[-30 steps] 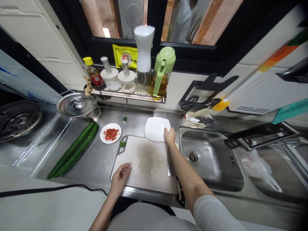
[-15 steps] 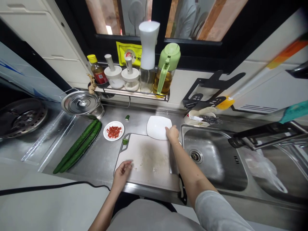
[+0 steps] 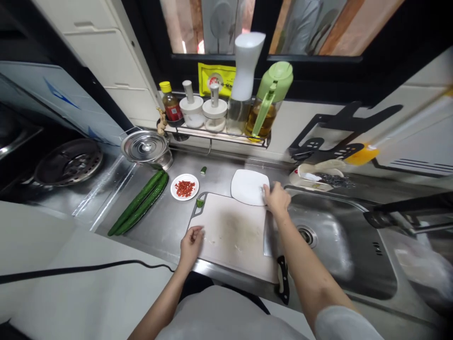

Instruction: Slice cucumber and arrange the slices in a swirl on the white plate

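My right hand (image 3: 279,202) is at the right edge of a white square plate (image 3: 249,188), its thumb by the rim and its fingers spread. The plate rests at the back edge of a pale cutting board (image 3: 226,226). My left hand (image 3: 191,241) hovers by the board's left edge, loosely curled and apart, with nothing seen in it. A cut cucumber end (image 3: 200,203) lies by the board's handle, and another piece (image 3: 203,170) sits farther back. A knife (image 3: 283,278) with a black handle lies along the board's right side, its blade partly hidden.
Left of the board are a small plate (image 3: 176,191) of chopped red bits and two long cucumbers (image 3: 141,203). A lidded steel pot (image 3: 146,146) stands behind them. A rack (image 3: 226,134) holds bottles and jars. The sink (image 3: 329,236) is to the right.
The view has swung left, so everything sits farther right. My right hand has drawn slightly back from the plate, with its fingers looser. My left hand stays by the board's left edge.
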A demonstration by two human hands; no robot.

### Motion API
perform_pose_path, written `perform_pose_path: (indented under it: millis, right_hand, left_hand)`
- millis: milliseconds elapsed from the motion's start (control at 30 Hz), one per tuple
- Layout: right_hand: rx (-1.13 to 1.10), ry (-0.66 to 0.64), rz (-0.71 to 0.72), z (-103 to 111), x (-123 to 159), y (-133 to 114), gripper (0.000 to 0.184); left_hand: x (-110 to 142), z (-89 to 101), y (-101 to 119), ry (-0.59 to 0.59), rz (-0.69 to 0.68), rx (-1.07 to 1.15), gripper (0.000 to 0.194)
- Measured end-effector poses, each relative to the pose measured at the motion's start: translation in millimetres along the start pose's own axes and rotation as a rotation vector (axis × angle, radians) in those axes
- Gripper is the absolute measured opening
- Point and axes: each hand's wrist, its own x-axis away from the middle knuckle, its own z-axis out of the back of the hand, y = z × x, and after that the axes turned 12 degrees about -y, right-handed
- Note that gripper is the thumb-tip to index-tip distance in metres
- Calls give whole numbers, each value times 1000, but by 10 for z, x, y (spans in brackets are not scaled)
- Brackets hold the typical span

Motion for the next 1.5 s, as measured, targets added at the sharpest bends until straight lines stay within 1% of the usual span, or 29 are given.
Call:
perform_pose_path:
  millis: [67, 133, 167, 200, 267, 367, 433, 500, 633, 733, 833, 1000, 1100, 1200, 1333, 1400, 1500]
  right_hand:
    - [-73, 111, 97, -8, 205, 150, 42]
    - [-152, 176, 175, -48, 490, 319, 39]
    - [-186, 192, 187, -76, 656, 402, 40]
    - [-219, 200, 171, -107, 832, 478, 41]
    - [-264, 162, 113, -176, 1185, 606, 43]
    - [-288, 14, 48, -268, 1634, 736, 44]
    - [-277, -49, 21, -305, 1843, 792, 42]
    - [-239, -99, -2, -319, 1980, 836, 40]
    - [-128, -203, -75, -316, 2103, 909, 40]
    - [-118, -289, -99, -332, 2131, 944, 41]
    - [-143, -312, -107, -354, 2139, 950, 41]
    - [-172, -320, -114, -352, 2110, 932, 41]
    - [-171, -329, -122, -334, 2088, 924, 44]
    - [-155, -328, -120, -306, 2097, 913, 43]
    - [-154, -317, -118, -277, 2170, 884, 33]
    - [-167, -326, -119, -273, 2217, 862, 28]
    - [-164, -368, -107, -267, 2273, 814, 22]
  left_hand:
    - [-39, -6, 8, 50, -18, -18, 34]
    - [-78, -15, 20, 79, -44, -59, 33]
    - [-100, -21, 28, 90, -61, -94, 32]
    - [-127, -29, 38, 108, -81, -141, 30]
    - [-203, -48, 63, 175, -132, -258, 27]
    - [-376, -85, 108, 317, -208, -435, 27]
    - [-511, -108, 137, 341, -213, -517, 34]
    - [-638, -125, 155, 362, -168, -572, 40]
    - [-817, -124, 156, 375, -97, -627, 45]
    - [-896, -99, 143, 362, -58, -679, 45]
    - [-938, -69, 133, 332, -38, -720, 38]
    - [-924, -29, 151, 319, -93, -777, 36]
    - [-828, -29, 169, 272, -131, -790, 37]
    - [-629, -100, 156, 142, -189, -803, 37]
    - [-284, -316, 76, -100, -294, -822, 34]
    - [-149, -439, 30, -173, -325, -831, 33]
    - [-47, -583, -28, -229, -359, -845, 32]
